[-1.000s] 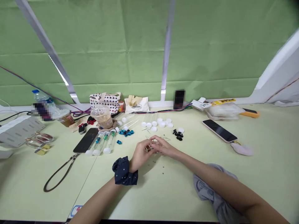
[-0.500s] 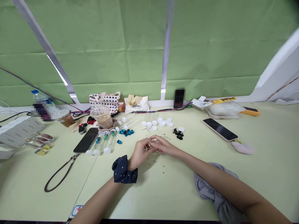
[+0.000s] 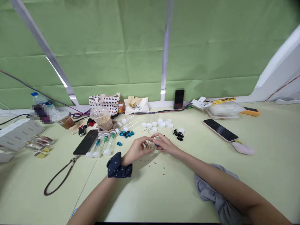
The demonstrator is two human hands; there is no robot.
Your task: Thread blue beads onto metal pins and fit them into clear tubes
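A pale green tabletop (image 3: 145, 200) runs across the view beneath a green blind (image 3: 93, 47), and it is crowded towards the back. A clear plastic cup (image 3: 102, 118) with a milky brown drink stands behind a black phone (image 3: 86, 142), and a second phone (image 3: 220, 130) lies face up on the right. A grey cloth (image 3: 213, 193) sits under the right forearm, and a dark strap (image 3: 61, 178) curls on the left. Nearer the middle lie clear tubes (image 3: 105, 143) with blue and green parts inside, a loose group of white caps (image 3: 154, 124), a cluster of blue beads (image 3: 125, 133) and a smaller heap of black beads (image 3: 179, 135).

The left hand (image 3: 137, 147), with a navy dotted scrunchie (image 3: 118, 165) at the wrist, and the right hand (image 3: 165, 144) meet at the centre of the table, just in front of the caps. Both are closed in a fine pinch on a small pale piece (image 3: 151, 145), with a fleck of blue showing between the fingers. The fingers hide most of it, so its exact form cannot be told. Working low over the table, with the hands braced together, suits a piece this small, as tiny dark specks (image 3: 152, 164) lie scattered just below
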